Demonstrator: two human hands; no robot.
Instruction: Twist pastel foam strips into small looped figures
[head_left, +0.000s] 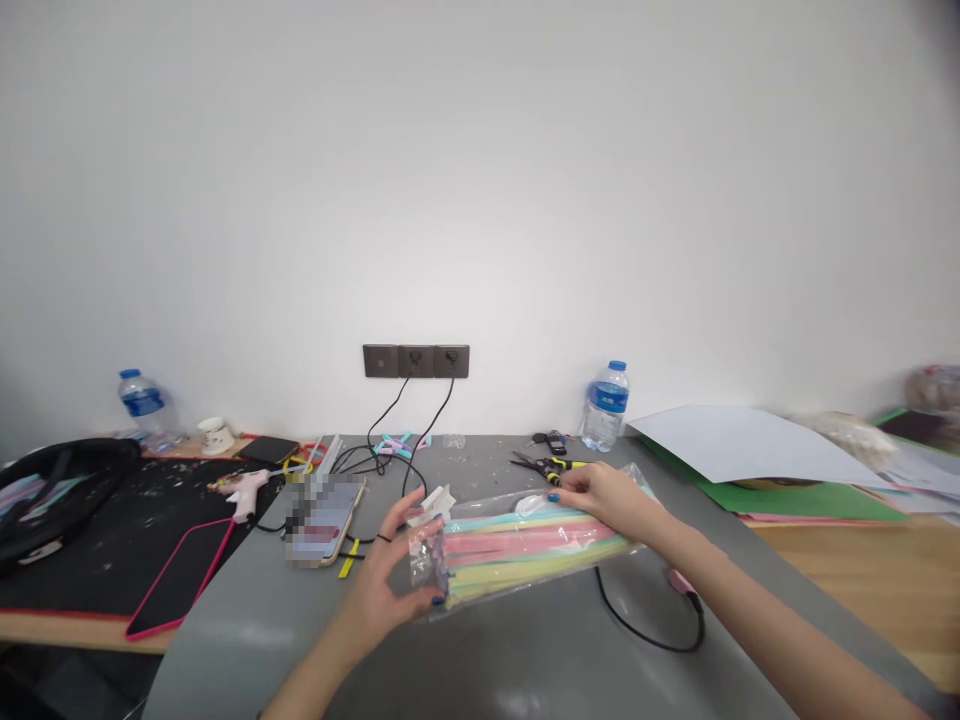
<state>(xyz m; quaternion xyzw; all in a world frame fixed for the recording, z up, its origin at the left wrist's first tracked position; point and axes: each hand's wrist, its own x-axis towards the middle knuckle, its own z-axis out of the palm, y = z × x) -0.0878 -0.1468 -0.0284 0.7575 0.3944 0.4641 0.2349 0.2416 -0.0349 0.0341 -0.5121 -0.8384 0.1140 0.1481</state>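
Note:
A long clear plastic bag of pastel strips (517, 548), in pink, yellow and blue-green, lies stretched between my two hands above the grey table. My left hand (390, 570) grips its crinkled left end, thumb at the lower edge and fingers at the upper one. Near the other end, my right hand (611, 500) is closed over the upper edge with its thumb on top. The palm hides part of the bag there. Just behind the bag are yellow-and-black pliers (551, 465) and a crumpled white piece of paper (433, 505).
A phone (326, 525) leans left of my left hand, near black cables (367, 458) and a pink glue gun (244, 492). Water bottles (606, 408) stand by the wall. Right, white sheets (742, 445) overlie green ones. A black cable (652, 640) curves under my right forearm.

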